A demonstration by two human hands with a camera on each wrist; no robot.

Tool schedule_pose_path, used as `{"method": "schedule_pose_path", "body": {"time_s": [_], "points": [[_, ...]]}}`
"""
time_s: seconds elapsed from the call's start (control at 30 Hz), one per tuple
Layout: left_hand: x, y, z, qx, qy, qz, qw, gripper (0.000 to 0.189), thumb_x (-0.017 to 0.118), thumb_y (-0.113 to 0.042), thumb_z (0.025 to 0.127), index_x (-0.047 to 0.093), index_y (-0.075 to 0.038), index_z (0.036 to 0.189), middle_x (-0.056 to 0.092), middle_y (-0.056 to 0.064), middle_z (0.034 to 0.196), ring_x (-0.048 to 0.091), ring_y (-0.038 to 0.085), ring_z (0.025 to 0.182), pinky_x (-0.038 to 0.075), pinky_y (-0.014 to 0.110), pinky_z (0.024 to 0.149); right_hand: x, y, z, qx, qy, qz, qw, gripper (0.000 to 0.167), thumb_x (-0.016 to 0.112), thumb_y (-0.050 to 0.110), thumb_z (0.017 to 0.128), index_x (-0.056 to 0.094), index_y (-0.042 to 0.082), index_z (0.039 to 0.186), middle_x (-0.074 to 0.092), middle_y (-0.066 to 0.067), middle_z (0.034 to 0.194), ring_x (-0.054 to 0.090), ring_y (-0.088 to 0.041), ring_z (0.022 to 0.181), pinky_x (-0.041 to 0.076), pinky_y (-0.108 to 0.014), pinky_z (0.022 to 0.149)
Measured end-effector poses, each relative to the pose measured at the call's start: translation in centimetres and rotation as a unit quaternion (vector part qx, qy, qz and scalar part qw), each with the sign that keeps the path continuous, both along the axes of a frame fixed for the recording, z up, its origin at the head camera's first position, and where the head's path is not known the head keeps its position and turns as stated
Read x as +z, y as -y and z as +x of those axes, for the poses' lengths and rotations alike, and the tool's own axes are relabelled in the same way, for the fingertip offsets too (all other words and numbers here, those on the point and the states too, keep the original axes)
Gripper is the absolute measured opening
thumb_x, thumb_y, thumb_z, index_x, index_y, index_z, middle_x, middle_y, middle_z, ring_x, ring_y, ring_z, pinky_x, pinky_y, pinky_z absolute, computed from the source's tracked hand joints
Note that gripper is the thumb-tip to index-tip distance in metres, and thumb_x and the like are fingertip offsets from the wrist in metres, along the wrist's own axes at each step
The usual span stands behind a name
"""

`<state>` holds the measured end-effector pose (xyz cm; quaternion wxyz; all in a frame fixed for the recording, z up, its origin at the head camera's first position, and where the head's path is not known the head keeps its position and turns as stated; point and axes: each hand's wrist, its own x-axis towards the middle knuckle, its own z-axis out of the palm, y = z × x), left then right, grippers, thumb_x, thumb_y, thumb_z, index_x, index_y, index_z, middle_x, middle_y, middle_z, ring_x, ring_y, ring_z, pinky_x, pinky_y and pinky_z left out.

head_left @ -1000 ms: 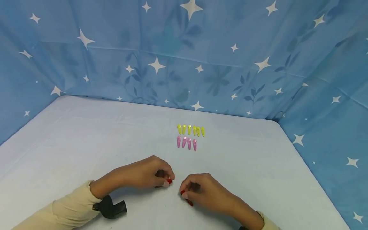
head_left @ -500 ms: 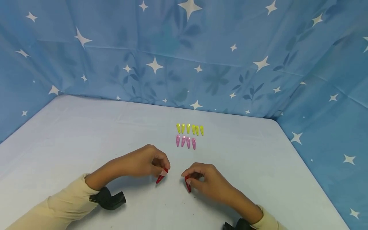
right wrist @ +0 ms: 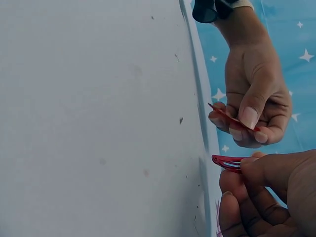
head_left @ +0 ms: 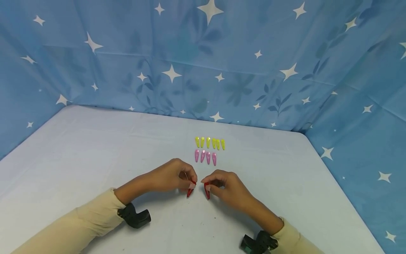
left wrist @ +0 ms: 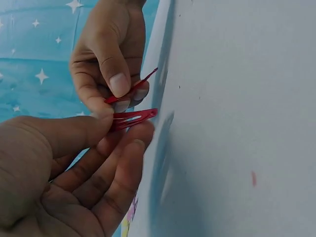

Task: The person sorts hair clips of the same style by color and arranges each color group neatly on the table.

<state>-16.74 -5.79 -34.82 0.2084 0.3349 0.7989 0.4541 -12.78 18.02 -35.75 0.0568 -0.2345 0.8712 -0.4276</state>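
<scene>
My left hand pinches a red snap hair clip between thumb and fingers, its narrow end pointing down. Facing it, my right hand pinches a second red hair clip the same way. A small gap separates the two clips above the white table. In the left wrist view, slots show in the left hand's clip, and the other one is seen nearly edge-on. Beyond the hands lie a row of pink hair clips and, behind it, a row of yellow hair clips.
The white-covered table spreads to both sides of the hands. A blue star-patterned curtain hangs along the back and sides. Black wrist devices sit at both cuffs. Small dark specks dot the cloth.
Both hands have moved forward, toward the rows, carrying the red hair clips, and the left hand has come closer to the right. The pink and yellow rows stay as they were.
</scene>
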Motion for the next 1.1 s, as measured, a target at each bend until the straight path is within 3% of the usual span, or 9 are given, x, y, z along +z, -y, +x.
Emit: {"method": "schedule_pose_path", "body": {"time_s": [0.1,0.3,0.4,0.57,0.8,1.1], "points": [[0.0,-0.1,-0.3,0.014,-0.004,0.007,0.9999,0.004,0.071,-0.007,0.089,0.074,-0.008,0.092,0.07,-0.002,0.078,0.062,0.012,0.067,0.054,0.026,0.064,0.0,0.0,-0.3,-0.011,0.007,-0.006,0.9999,0.021,0.068,0.0,0.089,0.076,0.011,0.105,0.072,0.001,0.093,0.065,-0.009,0.081,0.055,-0.022,0.076],[-0.1,0.1,-0.7,0.023,0.043,0.018,0.9987,0.004,0.072,-0.005,0.087,0.072,-0.007,0.091,0.071,0.003,0.079,0.069,0.019,0.066,0.058,0.032,0.065,-0.1,0.1,-0.9,-0.021,0.014,-0.014,0.9996,0.019,0.069,0.002,0.089,0.075,0.009,0.105,0.073,-0.001,0.093,0.065,-0.011,0.079,0.055,-0.021,0.075],[-0.2,0.1,-0.9,0.027,0.051,0.015,0.9982,0.004,0.072,-0.005,0.087,0.072,-0.007,0.091,0.072,0.003,0.079,0.071,0.02,0.067,0.059,0.033,0.066,-0.2,0.1,-1.4,-0.035,0.021,-0.016,0.999,0.017,0.069,0.003,0.089,0.074,0.009,0.105,0.072,-0.002,0.092,0.064,-0.013,0.079,0.055,-0.021,0.074],[-0.7,-0.2,-1.5,0.039,0.04,0.014,0.9983,0.004,0.07,-0.004,0.088,0.071,-0.006,0.092,0.071,0.004,0.077,0.071,0.02,0.065,0.059,0.033,0.066,-0.6,0.1,-2.1,-0.062,0.041,-0.03,0.9968,0.016,0.07,0.003,0.089,0.072,0.004,0.105,0.07,-0.007,0.089,0.063,-0.014,0.076,0.053,-0.019,0.069],[-1.2,-0.6,-2.4,0.05,0.021,0.009,0.9985,0.004,0.072,-0.004,0.088,0.071,-0.005,0.091,0.071,0.004,0.078,0.069,0.017,0.064,0.058,0.03,0.064,-0.7,0.5,-2.7,-0.056,0.05,-0.032,0.9967,0.016,0.07,0.003,0.089,0.072,0.002,0.104,0.071,-0.009,0.089,0.063,-0.015,0.075,0.053,-0.02,0.069],[-1.4,-1.0,-3.3,0.08,-0.033,0.002,0.9963,0.004,0.072,-0.004,0.086,0.072,-0.006,0.09,0.069,0.0,0.076,0.059,0.012,0.066,0.051,0.027,0.063,-0.4,1.1,-3.8,-0.077,0.045,-0.024,0.9957,0.015,0.068,0.001,0.088,0.073,0.004,0.101,0.071,-0.007,0.088,0.061,-0.015,0.073,0.052,-0.02,0.067]]}}
